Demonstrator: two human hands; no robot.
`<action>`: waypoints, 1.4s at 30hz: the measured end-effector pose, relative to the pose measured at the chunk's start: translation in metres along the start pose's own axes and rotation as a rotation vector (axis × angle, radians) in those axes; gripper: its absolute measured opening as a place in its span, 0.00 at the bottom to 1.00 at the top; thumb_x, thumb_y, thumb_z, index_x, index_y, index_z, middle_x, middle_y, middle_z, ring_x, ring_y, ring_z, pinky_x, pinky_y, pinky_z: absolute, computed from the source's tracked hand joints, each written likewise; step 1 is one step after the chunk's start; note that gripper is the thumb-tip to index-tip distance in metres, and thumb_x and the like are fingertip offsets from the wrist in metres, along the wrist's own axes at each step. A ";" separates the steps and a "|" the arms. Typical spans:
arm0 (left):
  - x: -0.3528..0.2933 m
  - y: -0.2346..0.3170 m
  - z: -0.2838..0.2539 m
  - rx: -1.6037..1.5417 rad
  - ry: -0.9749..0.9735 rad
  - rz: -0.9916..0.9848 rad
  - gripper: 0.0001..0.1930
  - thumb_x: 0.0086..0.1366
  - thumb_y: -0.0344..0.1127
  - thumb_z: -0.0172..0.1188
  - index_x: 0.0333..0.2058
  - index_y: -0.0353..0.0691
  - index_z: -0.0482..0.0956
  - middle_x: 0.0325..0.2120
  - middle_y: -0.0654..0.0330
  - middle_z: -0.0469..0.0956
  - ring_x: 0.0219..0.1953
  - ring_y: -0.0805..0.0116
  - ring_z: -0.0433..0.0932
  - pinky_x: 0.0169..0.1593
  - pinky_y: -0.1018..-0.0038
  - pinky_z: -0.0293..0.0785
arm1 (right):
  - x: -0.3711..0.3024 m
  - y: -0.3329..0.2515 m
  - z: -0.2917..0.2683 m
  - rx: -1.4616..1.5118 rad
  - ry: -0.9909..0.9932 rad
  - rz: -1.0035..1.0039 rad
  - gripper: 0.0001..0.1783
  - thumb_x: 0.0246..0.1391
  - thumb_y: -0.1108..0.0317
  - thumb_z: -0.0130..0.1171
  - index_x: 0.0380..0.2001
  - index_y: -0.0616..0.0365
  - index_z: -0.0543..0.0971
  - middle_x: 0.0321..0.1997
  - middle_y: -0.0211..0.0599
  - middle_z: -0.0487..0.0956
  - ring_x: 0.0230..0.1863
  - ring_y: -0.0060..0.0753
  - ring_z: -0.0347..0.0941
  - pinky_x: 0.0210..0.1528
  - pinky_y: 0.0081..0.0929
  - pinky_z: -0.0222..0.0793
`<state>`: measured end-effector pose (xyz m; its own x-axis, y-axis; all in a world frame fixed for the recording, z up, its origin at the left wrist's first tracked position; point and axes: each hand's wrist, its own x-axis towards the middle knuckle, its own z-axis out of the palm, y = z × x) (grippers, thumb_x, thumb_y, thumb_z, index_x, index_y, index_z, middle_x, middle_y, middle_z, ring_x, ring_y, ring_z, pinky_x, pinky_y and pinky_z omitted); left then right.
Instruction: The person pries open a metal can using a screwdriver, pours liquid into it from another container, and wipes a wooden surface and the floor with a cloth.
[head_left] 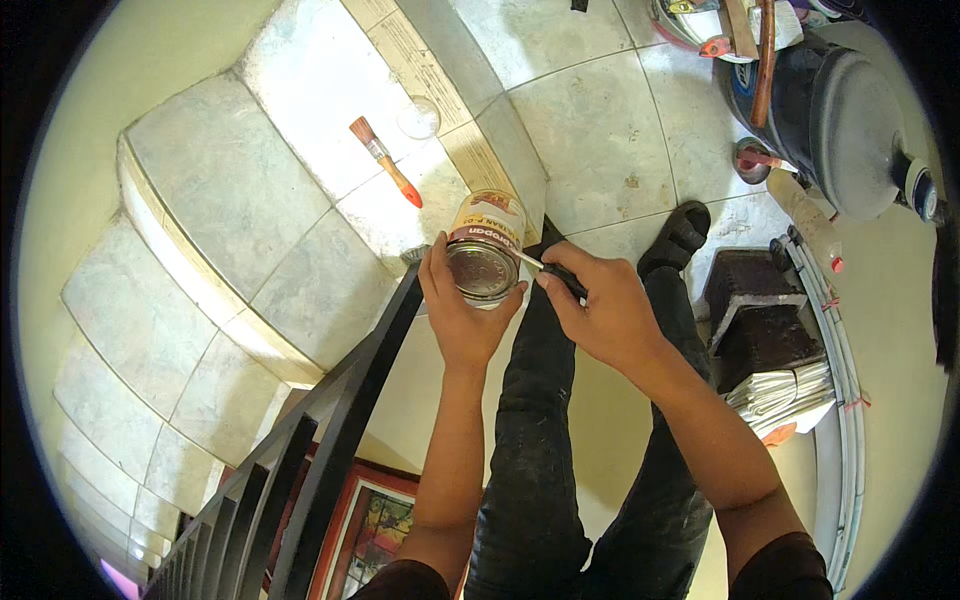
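My left hand (462, 312) is closed around the side of a paint can (487, 218) with a printed yellow, white and dark red label. The can is tipped so that its round metal lid (482, 270) faces me, and the lid is on. In my right hand (612, 308) is a screwdriver (567, 279), gripped by its black handle. Its pale shaft reaches left to the lid's rim, where the tip appears to touch the edge. Beyond the can, a paintbrush (385, 160) with an orange and red handle lies on the tiled step beside a clear round cup (419, 118).
Tiled stairs (220, 150) rise at the left, with a black railing (345, 420) near my left arm. To the right are a large water bottle (865, 130), a tub of tools (690, 35), a small red-stained container (752, 160), dark boxes (755, 290), folded newspapers (785, 395) and long pipes (850, 400).
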<state>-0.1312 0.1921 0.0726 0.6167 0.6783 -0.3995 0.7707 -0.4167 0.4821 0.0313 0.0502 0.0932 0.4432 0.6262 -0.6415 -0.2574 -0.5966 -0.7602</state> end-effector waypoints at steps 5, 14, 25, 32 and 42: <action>0.004 -0.009 0.014 0.032 0.048 0.127 0.63 0.44 0.41 0.88 0.76 0.38 0.58 0.71 0.40 0.62 0.74 0.37 0.61 0.76 0.47 0.62 | 0.013 -0.006 -0.001 -0.085 -0.080 0.015 0.09 0.63 0.68 0.64 0.43 0.60 0.81 0.29 0.58 0.83 0.35 0.67 0.83 0.41 0.58 0.77; 0.005 -0.025 0.023 -0.096 0.040 0.122 0.60 0.45 0.41 0.89 0.74 0.37 0.61 0.72 0.42 0.59 0.72 0.38 0.63 0.73 0.48 0.66 | 0.034 -0.020 0.004 -0.269 -0.126 0.009 0.10 0.62 0.68 0.65 0.40 0.65 0.82 0.29 0.60 0.83 0.35 0.67 0.83 0.41 0.55 0.78; 0.009 -0.022 0.039 0.041 0.152 0.201 0.51 0.50 0.39 0.85 0.68 0.36 0.64 0.64 0.41 0.65 0.67 0.39 0.63 0.70 0.45 0.62 | 0.064 -0.006 0.001 -0.263 -0.190 -0.032 0.09 0.51 0.69 0.70 0.32 0.64 0.85 0.35 0.59 0.86 0.41 0.65 0.86 0.48 0.51 0.83; 0.012 -0.016 0.037 0.107 0.122 0.212 0.53 0.45 0.32 0.83 0.68 0.36 0.61 0.64 0.45 0.63 0.66 0.41 0.63 0.71 0.47 0.62 | 0.101 0.058 -0.021 0.149 -0.546 -0.065 0.09 0.61 0.65 0.73 0.32 0.59 0.85 0.21 0.22 0.77 0.24 0.11 0.65 0.26 0.24 0.58; 0.008 -0.024 0.041 0.190 0.092 0.204 0.56 0.45 0.32 0.83 0.70 0.37 0.56 0.61 0.47 0.62 0.64 0.48 0.66 0.70 0.53 0.64 | 0.131 0.077 -0.024 0.144 -0.618 -0.243 0.12 0.57 0.63 0.75 0.32 0.59 0.84 0.19 0.30 0.77 0.20 0.21 0.68 0.25 0.30 0.62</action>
<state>-0.1381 0.1823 0.0261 0.7515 0.6171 -0.2333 0.6540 -0.6502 0.3867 0.0901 0.0744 -0.0465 -0.0587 0.9314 -0.3591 -0.3435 -0.3566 -0.8688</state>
